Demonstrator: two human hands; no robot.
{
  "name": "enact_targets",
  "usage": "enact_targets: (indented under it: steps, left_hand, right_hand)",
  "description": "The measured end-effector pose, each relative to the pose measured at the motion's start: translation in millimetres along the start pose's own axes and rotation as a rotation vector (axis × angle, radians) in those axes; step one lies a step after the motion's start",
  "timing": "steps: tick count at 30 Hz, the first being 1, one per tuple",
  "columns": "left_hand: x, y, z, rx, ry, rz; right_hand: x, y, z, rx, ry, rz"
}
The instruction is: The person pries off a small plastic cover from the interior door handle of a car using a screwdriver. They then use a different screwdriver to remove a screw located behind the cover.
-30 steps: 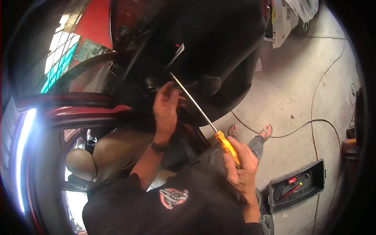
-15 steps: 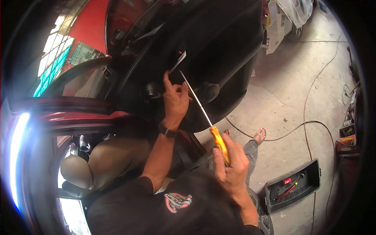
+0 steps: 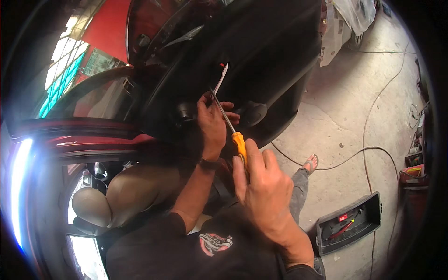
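My right hand [image 3: 266, 191] is closed around the yellow handle of a screwdriver [image 3: 239, 144]. Its long metal shaft slants up and left to the inside of a black car door panel [image 3: 275, 60]. The tip sits by the lower end of a slim silver piece [image 3: 222, 78] that looks like the inner door handle, with a small red spot beside its top. Just under that piece is my left hand [image 3: 213, 128], its fingers apart and partly behind the shaft. Whether those fingers touch the silver piece or the shaft, I cannot tell.
A grey open bin [image 3: 322, 242] with tools in it stands on the concrete floor [image 3: 340, 172] at the right. Cables [image 3: 347, 161] run across the floor. On the left are a tan car seat [image 3: 135, 186] and the red door frame [image 3: 102, 143]. A plastic-covered object [image 3: 357, 16] stands far right.
My right hand has moved up and left, bringing the screwdriver close to the silver piece. The left hand has shifted slightly right and down, and its fingers have spread.
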State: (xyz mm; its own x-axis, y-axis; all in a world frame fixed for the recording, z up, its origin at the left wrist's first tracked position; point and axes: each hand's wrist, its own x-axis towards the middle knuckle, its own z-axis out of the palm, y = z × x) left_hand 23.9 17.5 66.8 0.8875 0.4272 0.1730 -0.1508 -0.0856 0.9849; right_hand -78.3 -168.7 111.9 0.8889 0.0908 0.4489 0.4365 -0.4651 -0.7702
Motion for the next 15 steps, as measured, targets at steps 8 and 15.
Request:
enact_targets:
  steps: [8, 15]
  left_hand:
    - [-6, -23, 2, -0.156, -0.047, 0.157]
    - [-6, -24, -2, -0.141, -0.069, 0.141]
  right_hand:
    - [15, -11, -1, 0.002, -0.058, 0.109]
    - [12, -15, 7, -0.05, -0.045, 0.102]
